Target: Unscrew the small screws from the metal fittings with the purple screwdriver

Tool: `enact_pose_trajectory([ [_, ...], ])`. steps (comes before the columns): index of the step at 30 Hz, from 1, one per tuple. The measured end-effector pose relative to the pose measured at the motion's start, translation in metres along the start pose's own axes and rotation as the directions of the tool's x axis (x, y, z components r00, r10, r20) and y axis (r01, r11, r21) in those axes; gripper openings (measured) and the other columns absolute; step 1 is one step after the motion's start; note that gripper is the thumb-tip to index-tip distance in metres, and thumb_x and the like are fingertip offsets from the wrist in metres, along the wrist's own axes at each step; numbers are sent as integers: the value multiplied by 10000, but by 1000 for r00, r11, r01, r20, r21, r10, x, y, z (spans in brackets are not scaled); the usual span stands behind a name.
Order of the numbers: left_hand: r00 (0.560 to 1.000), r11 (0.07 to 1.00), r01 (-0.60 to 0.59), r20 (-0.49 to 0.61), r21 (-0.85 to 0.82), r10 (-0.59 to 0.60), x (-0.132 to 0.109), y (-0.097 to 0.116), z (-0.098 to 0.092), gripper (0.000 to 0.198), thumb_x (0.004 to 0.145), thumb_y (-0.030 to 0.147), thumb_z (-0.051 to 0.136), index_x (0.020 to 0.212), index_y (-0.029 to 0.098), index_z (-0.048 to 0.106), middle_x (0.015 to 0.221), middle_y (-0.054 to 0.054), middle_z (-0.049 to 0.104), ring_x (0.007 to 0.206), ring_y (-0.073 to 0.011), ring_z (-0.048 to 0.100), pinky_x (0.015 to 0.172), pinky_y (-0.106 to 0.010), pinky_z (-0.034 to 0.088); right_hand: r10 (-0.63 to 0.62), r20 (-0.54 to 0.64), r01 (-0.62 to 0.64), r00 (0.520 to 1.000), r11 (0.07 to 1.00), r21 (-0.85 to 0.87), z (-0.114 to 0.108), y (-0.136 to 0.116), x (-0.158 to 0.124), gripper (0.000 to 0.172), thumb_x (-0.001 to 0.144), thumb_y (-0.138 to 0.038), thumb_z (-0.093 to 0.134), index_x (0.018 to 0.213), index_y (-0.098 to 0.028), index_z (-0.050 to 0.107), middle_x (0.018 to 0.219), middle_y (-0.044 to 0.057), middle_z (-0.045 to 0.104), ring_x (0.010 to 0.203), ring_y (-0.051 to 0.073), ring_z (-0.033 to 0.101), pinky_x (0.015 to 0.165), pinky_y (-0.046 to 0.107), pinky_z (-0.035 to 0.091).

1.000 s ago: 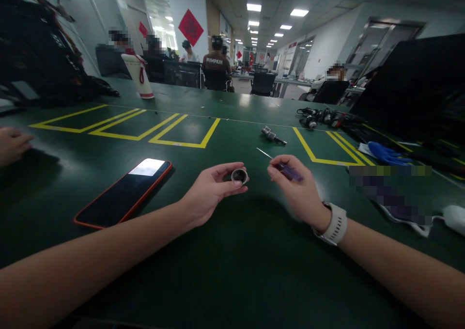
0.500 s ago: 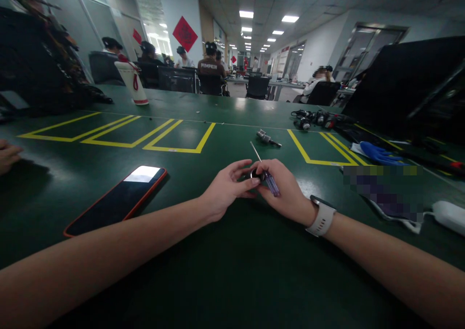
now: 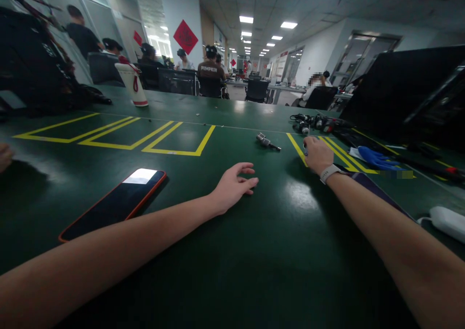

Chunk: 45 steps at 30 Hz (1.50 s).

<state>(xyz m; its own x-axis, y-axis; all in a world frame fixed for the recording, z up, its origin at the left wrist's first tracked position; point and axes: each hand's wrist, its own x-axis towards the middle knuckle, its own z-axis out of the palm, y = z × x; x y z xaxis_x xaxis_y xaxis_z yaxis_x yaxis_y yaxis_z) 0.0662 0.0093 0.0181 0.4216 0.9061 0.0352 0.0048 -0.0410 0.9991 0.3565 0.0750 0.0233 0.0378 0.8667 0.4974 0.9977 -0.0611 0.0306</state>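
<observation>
My left hand (image 3: 234, 183) rests on the green table (image 3: 254, 251) with its fingers spread and nothing visible in it. My right hand (image 3: 317, 154), with a white watch on the wrist, reaches out to the yellow tape line (image 3: 296, 147) at the right. It is seen from the back with its fingers curled, and a small bluish tip that looks like the purple screwdriver's handle (image 3: 305, 150) peeks out at its left side. A small metal part (image 3: 267, 141) lies on the table just left of that hand. The small ring is not visible.
A phone in an orange case (image 3: 116, 200) lies at left. A white cup (image 3: 132, 84) stands far left. Tools (image 3: 316, 121), a blue glove (image 3: 376, 158), a black monitor (image 3: 399, 91) and a white device (image 3: 448, 222) are at right. Another person's hand (image 3: 3, 157) shows at the left edge.
My hands were together at the centre on the small ring and screwdriver. The right hand has since moved away to the far right; the left hand has opened and lies on the table.
</observation>
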Motion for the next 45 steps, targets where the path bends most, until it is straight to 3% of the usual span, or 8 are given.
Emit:
enact_pose_trajectory([
  [8, 1000, 1000, 13, -23, 13, -12, 2, -1, 4, 406, 768, 134, 629, 1161, 155, 530, 1154, -132, 556, 812, -168, 627, 674, -322, 546, 188, 110, -169, 976, 972, -163, 12, 24, -2, 288, 747, -86, 525, 1033, -112, 540, 1070, 185, 582, 900, 280, 585, 625, 325, 401],
  [13, 999, 999, 21, -28, 42, -19, 4, -4, 4, 402, 780, 107, 600, 1171, 135, 515, 1137, -132, 553, 803, -163, 625, 674, -329, 542, 244, 111, -223, 963, 959, -176, 8, 22, 1, 290, 745, -178, 557, 1018, -82, 559, 1064, 213, 590, 976, 354, 563, 726, 409, 424],
  [17, 1000, 999, 15, -28, 38, -14, 4, -3, 4, 385, 780, 105, 599, 1156, 136, 527, 1106, -126, 562, 795, -165, 623, 664, -331, 536, 181, 85, -173, 980, 980, -97, 4, 5, 10, 281, 824, -215, 475, 1065, -83, 535, 1117, 222, 574, 1091, 355, 497, 841, 439, 395],
  [21, 999, 1000, 10, -33, 7, -10, 3, -3, 3, 365, 775, 107, 608, 1133, 137, 540, 1085, -122, 568, 786, -168, 623, 654, -336, 532, 89, 158, -98, 983, 994, 45, 16, -23, 25, 276, 869, -286, 497, 1089, -122, 533, 1092, 152, 603, 1044, 267, 544, 839, 362, 439],
  [25, 999, 1000, 11, -35, -16, -12, 2, -3, 2, 356, 779, 101, 600, 1128, 135, 539, 1087, -125, 566, 786, -169, 626, 638, -326, 530, 61, 258, -98, 964, 986, 135, 32, -41, 35, 316, 892, -332, 528, 1148, -148, 533, 1117, 83, 585, 947, 201, 597, 798, 396, 507],
  [31, 999, 999, 28, -18, 22, -27, 3, -3, 1, 366, 800, 124, 577, 1161, 138, 513, 1104, -119, 553, 811, -168, 621, 646, -306, 535, 50, 293, -103, 955, 980, 168, 36, -45, 33, 306, 890, -302, 539, 1160, -157, 534, 1159, 86, 568, 976, 206, 592, 811, 404, 511],
  [45, 999, 1000, 22, -38, 12, -22, 3, -2, 2, 318, 785, 105, 589, 1099, 133, 547, 1067, -119, 573, 776, -159, 622, 616, -301, 528, 39, 242, -113, 970, 947, 301, 29, -61, 24, 305, 888, -301, 541, 1159, -159, 535, 1160, 84, 568, 981, 207, 591, 814, 405, 509],
])
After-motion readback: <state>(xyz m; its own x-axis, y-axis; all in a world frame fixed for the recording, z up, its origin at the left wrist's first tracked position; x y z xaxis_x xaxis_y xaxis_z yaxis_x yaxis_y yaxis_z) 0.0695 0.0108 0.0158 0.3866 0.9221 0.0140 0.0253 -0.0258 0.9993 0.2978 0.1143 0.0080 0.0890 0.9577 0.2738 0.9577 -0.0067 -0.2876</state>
